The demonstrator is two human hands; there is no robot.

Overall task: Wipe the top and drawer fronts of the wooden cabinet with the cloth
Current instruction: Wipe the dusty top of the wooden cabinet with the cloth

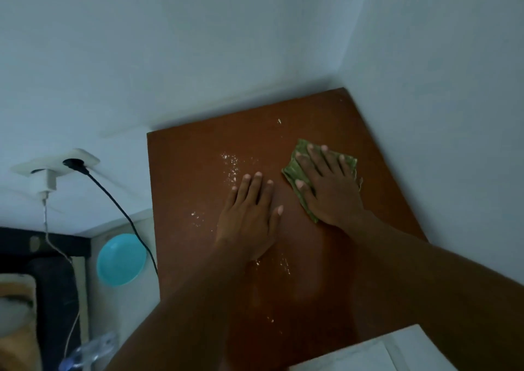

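Observation:
The wooden cabinet's top (192, 149) is a reddish-brown board set into a corner of two white walls. White crumbs or dust (231, 163) are scattered across its left and middle. A folded green cloth (292, 169) lies on the right part of the top. My right hand (329, 186) presses flat on the cloth with fingers spread. My left hand (249, 214) rests flat on the bare wood beside it, holding nothing. The drawer fronts are out of sight.
On the left wall is a double socket (56, 162) with a black plug and cable (119, 209) and a white charger (46, 182). A light-blue bowl (122, 260) sits low to the left of the cabinet. A white surface (397, 353) is at the bottom right.

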